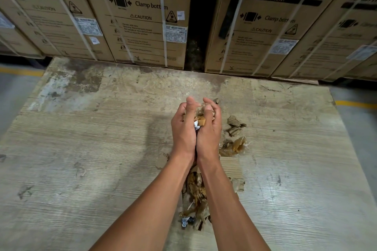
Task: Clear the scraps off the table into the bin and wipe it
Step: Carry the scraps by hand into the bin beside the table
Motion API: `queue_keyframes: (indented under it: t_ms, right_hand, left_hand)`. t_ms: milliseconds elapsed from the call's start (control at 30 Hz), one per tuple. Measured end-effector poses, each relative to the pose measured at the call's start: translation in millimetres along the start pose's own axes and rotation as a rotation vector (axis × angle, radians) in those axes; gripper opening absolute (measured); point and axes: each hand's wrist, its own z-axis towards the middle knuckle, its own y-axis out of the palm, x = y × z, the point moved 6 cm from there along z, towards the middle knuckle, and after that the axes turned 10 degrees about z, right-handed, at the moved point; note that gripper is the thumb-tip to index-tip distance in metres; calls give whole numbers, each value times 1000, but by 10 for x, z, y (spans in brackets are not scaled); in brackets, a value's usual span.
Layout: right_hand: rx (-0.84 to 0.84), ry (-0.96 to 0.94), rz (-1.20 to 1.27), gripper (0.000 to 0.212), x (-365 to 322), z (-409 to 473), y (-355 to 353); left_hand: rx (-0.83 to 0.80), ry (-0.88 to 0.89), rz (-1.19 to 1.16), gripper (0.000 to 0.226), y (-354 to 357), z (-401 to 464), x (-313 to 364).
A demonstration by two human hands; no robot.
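Stacked washing-machine cartons (pixel 142 16) back the worn table (pixel 81 149); left hand (pixel 183 130) and right hand (pixel 210 132), grip cupped together, hold gathered scraps (pixel 201 120); loose scraps (pixel 234 136) remain mid-table; next, carry to an unseen bin.

Setting: warehouse or appliance storeroom. Evidence: row of large strapped cardboard cartons (pixel 142 18) printed "WASHING MACHINE", "Clamp bottom", "CAUTION", with barcode labels (pixel 175 33). Grey concrete floor (pixel 14 91) with yellow line markings (pixel 356 104), probably aisle lanes, though only short stretches show. Worn, stained wooden table (pixel 81 149) stands against the cartons.
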Motion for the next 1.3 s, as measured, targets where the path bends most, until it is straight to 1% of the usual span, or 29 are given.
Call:
queue_keyframes:
  t_ms: [33, 100, 233, 333, 400, 467, 533, 600, 700, 767, 833, 933, 1033, 1167, 1300]
  right_hand:
    - [-1, 18, -11, 25, -7, -23, -12]
    - [5, 49, -26, 24, -36, -57, -48]
    - [17, 67, -30, 35, -91, -106, -100]
    - [23, 71, 0, 37, -133, -181, -119]
    - [25, 63, 14, 35, -181, -228, -142]
    - [32, 51, 32, 27, -243, -272, -175]
    - [43, 14, 24, 25, -317, -302, -227]
    - [59, 5, 22, 30, -369, -332, -289]
    - [90, -8, 16, 29, -470, -383, -439]
    - [114, -26, 19, 32, -557, -408, -592]
    - [142, -49, 40, 35, -658, -420, -794]
    - [194, -78, 67, 35, -827, -461, -1167]
    - [272, -114, 91, 33, -985, -500, -1620]
    - [389, -179, 120, 41, -1168, -601, -2354]
    - [476, -208, 137, 35, -1307, -784, -3246]
  left_hand:
    - [-11, 7, 3, 59, 5, -22, 10]
    - [-19, 26, 14, 54, 12, -54, 24]
    - [-50, 8, -14, 32, 23, -86, -22]
    - [-59, -8, -60, 28, 38, -162, -12]
    - [-70, -22, -94, 26, 66, -241, 23]
    - [-90, -19, -113, 32, 106, -317, 67]
    - [-117, -10, -98, 38, 152, -376, 88]
    - [-140, 12, -84, 34, 206, -435, 125]
    - [-158, 5, -77, 25, 332, -555, 129]
    - [-190, -3, -66, 16, 474, -675, 121]
    - [-228, 2, -35, 13, 646, -800, 91]
    - [-286, 15, -26, 17, 972, -993, 6]
    - [-348, 16, -34, 10, 1376, -1247, -104]
    - [-454, 9, -18, 7, 1949, -1700, -351]
    - [-555, -28, -11, 7, 2560, -2315, -671]
